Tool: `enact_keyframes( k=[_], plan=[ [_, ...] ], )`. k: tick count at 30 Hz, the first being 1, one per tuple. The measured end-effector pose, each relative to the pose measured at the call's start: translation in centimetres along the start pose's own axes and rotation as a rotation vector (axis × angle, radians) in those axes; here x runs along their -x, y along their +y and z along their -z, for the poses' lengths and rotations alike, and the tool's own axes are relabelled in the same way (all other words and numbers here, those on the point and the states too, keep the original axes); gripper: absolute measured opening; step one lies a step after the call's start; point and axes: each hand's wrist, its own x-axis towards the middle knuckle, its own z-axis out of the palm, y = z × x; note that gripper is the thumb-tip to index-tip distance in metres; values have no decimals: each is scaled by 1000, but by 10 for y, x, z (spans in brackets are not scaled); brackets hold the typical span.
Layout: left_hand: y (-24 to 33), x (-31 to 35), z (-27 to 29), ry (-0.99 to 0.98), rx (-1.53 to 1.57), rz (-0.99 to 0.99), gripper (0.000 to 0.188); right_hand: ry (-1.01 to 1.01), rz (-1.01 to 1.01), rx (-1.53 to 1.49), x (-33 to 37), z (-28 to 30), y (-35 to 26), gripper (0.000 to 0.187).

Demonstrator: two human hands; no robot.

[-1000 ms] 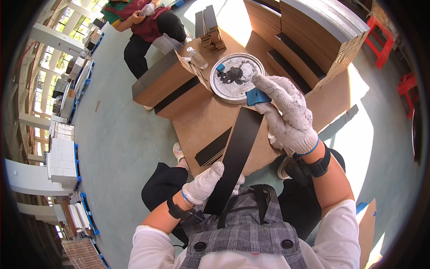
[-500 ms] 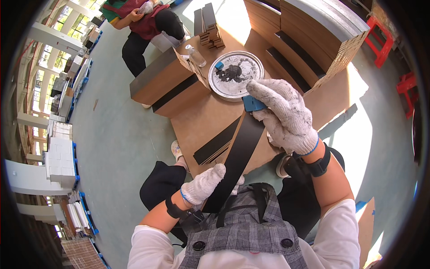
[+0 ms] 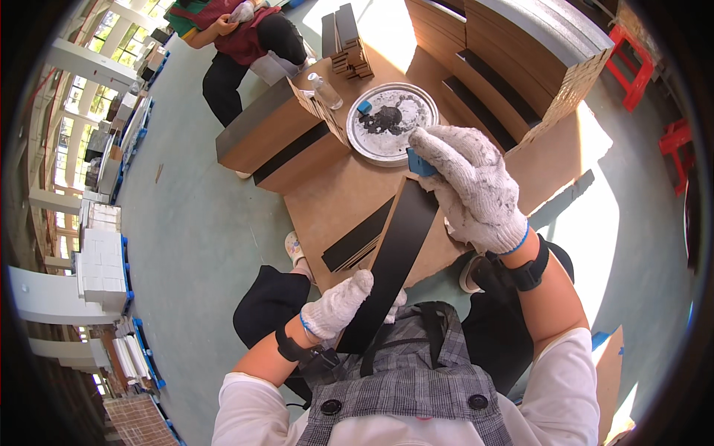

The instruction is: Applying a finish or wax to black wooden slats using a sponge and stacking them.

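My left hand (image 3: 338,306), in a white knit glove, is closed round the lower part of a long black-faced board (image 3: 401,249) with a brown edge. The board slants up and away from my lap. My right hand (image 3: 476,195), its glove smudged grey, pinches a small blue block (image 3: 420,162) just above the board's far end; a narrow gap shows between them. Beyond it lies a round metal tray (image 3: 360,146), smeared with dark paste (image 3: 385,119). A second blue block (image 3: 364,108) rests in the tray.
Stacked boards (image 3: 506,67) rise at the far right, with another stack (image 3: 275,141) at the left. Several strips (image 3: 361,238) lie on the cardboard (image 3: 327,197). A clear bottle (image 3: 325,92) stands beside the tray. A co-worker (image 3: 245,44) sits at the far left; red stools (image 3: 632,70) stand right.
The blue block in my right hand has come off the board's end and risen slightly. My left hand and the board have hardly moved.
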Motion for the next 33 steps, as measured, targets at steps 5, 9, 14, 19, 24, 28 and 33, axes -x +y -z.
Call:
enact_keyframes(
  k=[5,9,14,19,24,28,33],
  plan=[
    [3,5,-5,72,-68,-18,76,23,37,-124,0,1,1,46],
    [3,3,-4,62,-101,-29,76,-15,62,-14,0,-2,0,48],
    [3,3,-5,81,-98,-36,75,19,14,-25,-2,1,1,50],
    [6,-5,-5,152,-27,-63,74,35,-73,74,-1,-6,7,45],
    [26,-23,15,254,394,-388,61,262,-256,55,7,-18,21,40],
    [43,-29,24,461,345,-523,56,185,-337,-6,16,-20,19,42],
    [48,-32,27,469,439,-594,53,188,-245,-7,14,-24,17,40]
  ],
)
